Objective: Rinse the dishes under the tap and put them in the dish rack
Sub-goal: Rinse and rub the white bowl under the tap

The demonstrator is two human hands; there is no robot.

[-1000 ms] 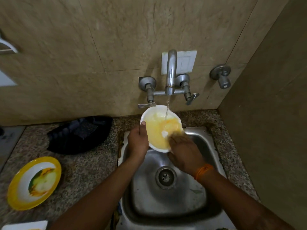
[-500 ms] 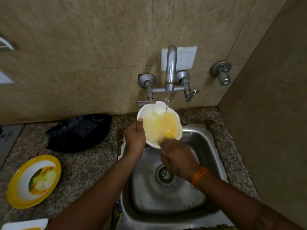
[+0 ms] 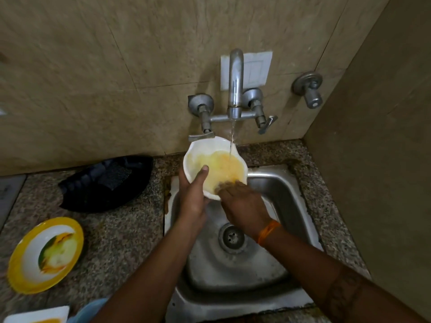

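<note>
A white bowl smeared with yellow residue is held tilted over the steel sink, under a thin stream from the tap. My left hand grips its left rim, thumb lying inside the bowl. My right hand reaches into the bowl's lower edge; its fingertips are blurred against the yellow inside, and whether they hold anything I cannot tell. A yellow-rimmed plate with food residue lies on the counter at the left.
A black dish rack or tray sits on the granite counter left of the sink, against the wall. A white dish corner shows at the bottom left. A second wall valve is at the right, beside a side wall.
My right hand has kept rubbing inside the bowl, shifting along its lower edge. The bowl has shifted slightly left under the stream. The left hand's grip holds.
</note>
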